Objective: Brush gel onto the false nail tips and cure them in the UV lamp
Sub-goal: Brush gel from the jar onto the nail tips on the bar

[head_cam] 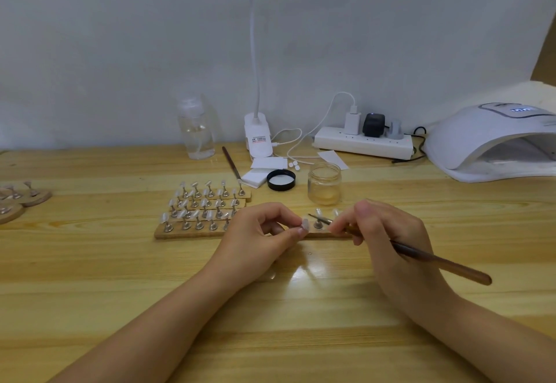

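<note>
Pinching a false nail tip (305, 226) between my left hand (255, 238) fingers, I hold it just left of the brush (421, 254) tip; my right hand (388, 238) grips the brush, UV lamp (481, 148) far right.

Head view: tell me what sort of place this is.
Probably a small home or studio nail-art bench, not a full salon. A UV lamp sits on the wooden table, rows of false nail tips stand on holders, and the right hand holds a brush.
</note>
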{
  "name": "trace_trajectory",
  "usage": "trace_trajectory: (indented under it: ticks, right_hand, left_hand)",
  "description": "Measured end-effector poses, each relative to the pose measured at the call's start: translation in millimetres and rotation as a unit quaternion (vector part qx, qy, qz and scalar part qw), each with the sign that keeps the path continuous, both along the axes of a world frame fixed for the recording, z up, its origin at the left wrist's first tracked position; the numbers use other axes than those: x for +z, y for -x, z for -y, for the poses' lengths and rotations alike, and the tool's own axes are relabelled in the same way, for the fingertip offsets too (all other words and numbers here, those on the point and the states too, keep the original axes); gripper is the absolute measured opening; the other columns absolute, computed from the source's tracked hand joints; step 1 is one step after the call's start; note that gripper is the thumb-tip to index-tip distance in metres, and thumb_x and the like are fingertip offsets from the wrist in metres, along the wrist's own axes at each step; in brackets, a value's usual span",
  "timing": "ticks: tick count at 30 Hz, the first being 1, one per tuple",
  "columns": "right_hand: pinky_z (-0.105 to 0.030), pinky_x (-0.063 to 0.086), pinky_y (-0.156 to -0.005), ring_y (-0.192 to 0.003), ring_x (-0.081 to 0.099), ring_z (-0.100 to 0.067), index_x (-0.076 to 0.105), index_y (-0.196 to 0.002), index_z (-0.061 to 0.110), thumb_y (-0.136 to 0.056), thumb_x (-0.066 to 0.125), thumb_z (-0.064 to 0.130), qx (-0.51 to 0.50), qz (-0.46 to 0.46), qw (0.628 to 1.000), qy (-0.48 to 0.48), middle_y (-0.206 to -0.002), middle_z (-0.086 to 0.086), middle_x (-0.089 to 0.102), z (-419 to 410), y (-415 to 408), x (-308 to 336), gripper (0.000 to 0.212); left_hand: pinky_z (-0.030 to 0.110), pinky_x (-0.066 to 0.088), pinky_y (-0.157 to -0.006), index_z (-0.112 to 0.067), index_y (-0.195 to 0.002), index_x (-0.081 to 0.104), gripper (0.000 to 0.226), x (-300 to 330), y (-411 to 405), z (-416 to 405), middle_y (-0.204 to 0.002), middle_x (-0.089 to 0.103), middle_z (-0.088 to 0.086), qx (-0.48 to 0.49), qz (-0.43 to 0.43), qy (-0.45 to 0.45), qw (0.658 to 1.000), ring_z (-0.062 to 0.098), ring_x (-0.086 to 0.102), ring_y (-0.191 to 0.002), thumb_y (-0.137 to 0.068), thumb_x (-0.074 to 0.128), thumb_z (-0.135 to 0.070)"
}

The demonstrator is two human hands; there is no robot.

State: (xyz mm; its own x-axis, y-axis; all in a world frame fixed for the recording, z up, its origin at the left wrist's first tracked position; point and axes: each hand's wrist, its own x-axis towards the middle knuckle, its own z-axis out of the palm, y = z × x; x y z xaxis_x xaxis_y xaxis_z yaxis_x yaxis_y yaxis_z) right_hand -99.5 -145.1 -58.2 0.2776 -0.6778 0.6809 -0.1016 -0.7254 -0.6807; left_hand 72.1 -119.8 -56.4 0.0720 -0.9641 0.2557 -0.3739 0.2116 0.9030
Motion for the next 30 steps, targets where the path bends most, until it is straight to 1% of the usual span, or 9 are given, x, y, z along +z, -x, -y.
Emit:
trace_trajectory:
  ticks: [5,9,11,13,15,21,24,28,30]
  right_hand:
    - [-0.007,0.040,-0.063,-0.067,0.059,0.004,0.067,-0.067,0.014,-0.090,0.036,0.034,0.012,-0.022,1.000,-0.002,-0.066,0.010,0.064,0.5,-1.8,0.2,0.043]
    - [-0.007,0.041,-0.059,-0.061,0.059,0.001,0.066,-0.063,0.018,-0.090,0.035,0.031,0.038,0.013,0.999,-0.016,-0.060,0.001,0.063,-1.2,0.0,-1.4,0.042]
    - [-0.008,0.041,-0.060,-0.063,0.058,-0.001,0.065,-0.063,0.016,-0.090,0.035,0.032,0.022,0.020,0.999,-0.017,-0.066,-0.002,0.065,-0.6,0.2,-0.9,0.044]
    - [-0.007,0.040,-0.063,-0.067,0.058,0.000,0.065,-0.067,0.017,-0.090,0.034,0.034,0.002,0.009,1.000,-0.014,-0.076,0.003,0.065,0.3,0.1,0.2,0.042]
    - [-0.006,0.039,-0.065,-0.071,0.058,0.002,0.065,-0.070,0.019,-0.089,0.034,0.036,-0.003,-0.010,1.000,-0.019,-0.081,0.008,0.065,0.9,-0.5,0.8,0.040]
    - [-0.006,0.041,-0.061,-0.062,0.058,0.002,0.066,-0.064,0.019,-0.089,0.037,0.032,0.046,0.009,0.999,-0.028,-0.065,0.002,0.065,-1.2,-0.7,0.1,0.040]
    - [-0.008,0.042,-0.062,-0.066,0.059,0.000,0.067,-0.066,0.016,-0.090,0.036,0.032,0.025,0.008,1.000,-0.016,-0.067,0.002,0.065,-0.8,0.5,0.3,0.042]
    - [-0.017,0.045,-0.067,-0.076,0.061,-0.006,0.068,-0.072,0.017,-0.089,0.036,0.038,0.002,-0.033,0.999,-0.013,-0.072,0.010,0.065,1.3,-0.4,1.3,0.042]
    - [-0.012,0.043,-0.066,-0.073,0.061,-0.002,0.068,-0.069,0.016,-0.089,0.036,0.037,0.007,-0.033,0.999,-0.010,-0.069,0.011,0.065,0.8,-1.2,0.7,0.043]
  left_hand:
    - [0.017,0.046,-0.049,-0.028,-0.066,0.067,0.015,-0.6,-0.6,-0.6,-0.051,0.059,-0.011,0.007,-0.014,-0.010,1.000,0.002,0.053,-0.053,-0.075,0.071,-0.017]
    - [0.018,0.047,-0.048,-0.029,-0.065,0.067,0.016,0.3,-0.3,-1.3,-0.049,0.058,-0.008,0.011,-0.025,-0.011,1.000,0.002,0.053,-0.048,-0.074,0.073,-0.017]
    - [0.015,0.045,-0.045,-0.027,-0.065,0.068,0.016,0.8,0.7,-1.7,-0.049,0.058,-0.012,0.011,-0.025,-0.006,1.000,-0.001,0.051,-0.047,-0.074,0.073,-0.015]
    - [0.013,0.043,-0.044,-0.026,-0.067,0.069,0.014,1.1,1.6,-1.8,-0.048,0.058,-0.015,0.010,-0.018,-0.005,1.000,-0.003,0.049,-0.047,-0.075,0.073,-0.015]
    - [0.013,0.042,-0.043,-0.027,-0.069,0.071,0.014,0.6,1.4,-1.2,-0.048,0.057,-0.014,0.011,-0.017,-0.005,1.000,-0.003,0.049,-0.047,-0.075,0.073,-0.014]
    - [0.013,0.041,-0.042,-0.032,-0.073,0.072,0.020,-1.0,-0.9,-0.6,-0.047,0.057,-0.012,0.011,-0.014,-0.002,1.000,-0.002,0.050,-0.045,-0.076,0.070,-0.012]
    - [0.013,0.040,-0.043,-0.032,-0.074,0.073,0.020,-2.0,-1.0,-0.3,-0.048,0.057,-0.010,0.011,-0.013,-0.001,1.000,-0.002,0.050,-0.045,-0.077,0.070,-0.012]
    - [0.013,0.040,-0.045,-0.030,-0.078,0.073,0.018,-3.1,-1.0,0.3,-0.048,0.057,-0.009,0.016,-0.006,-0.006,1.000,0.002,0.050,-0.047,-0.078,0.069,-0.012]
    - [0.013,0.040,-0.046,-0.033,-0.077,0.073,0.020,-2.6,-1.0,-0.2,-0.051,0.058,-0.007,0.015,-0.001,-0.004,1.000,0.002,0.052,-0.049,-0.079,0.068,-0.014]
